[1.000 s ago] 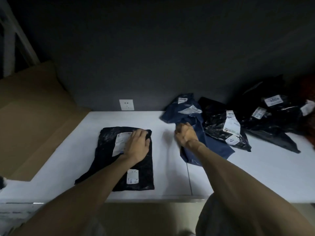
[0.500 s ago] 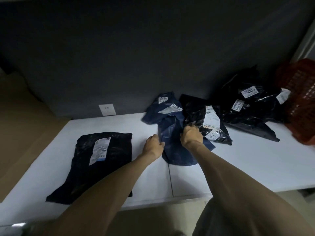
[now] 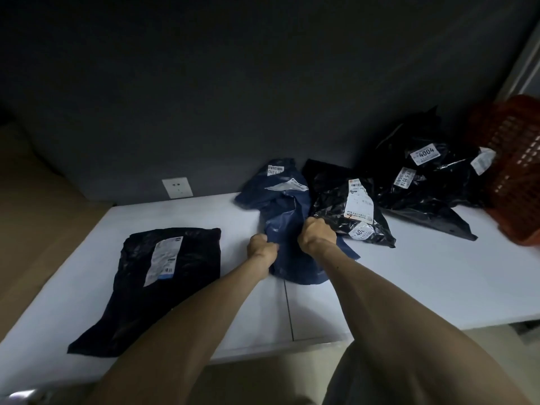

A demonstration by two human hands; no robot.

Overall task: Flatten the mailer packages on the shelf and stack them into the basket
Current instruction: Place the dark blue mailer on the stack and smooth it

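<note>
Left hand (image 3: 261,248): centre of frame, fingers curled, gripping the left edge of the blue mailer.
Right hand (image 3: 317,233): just right of the left hand, closed in a fist, gripping the blue mailer's right edge.
Blue mailer (image 3: 287,211): centre, crumpled, lying on the shelf between the two hands; its far end with two labels reaches the wall.
Flat black mailer (image 3: 163,287): lower left, spread flat on the shelf, white label facing up, apart from both hands.
Crinkled black mailer (image 3: 327,209): right of centre, touching the blue mailer, labels facing up.
Black mailer pile (image 3: 432,185): upper right, heaped against the wall, beside the basket.
Red basket (image 3: 514,159): right edge, on the shelf.
White shelf (image 3: 409,273): spans the frame's middle.
Wall socket (image 3: 177,187): left of centre, above the shelf.
</note>
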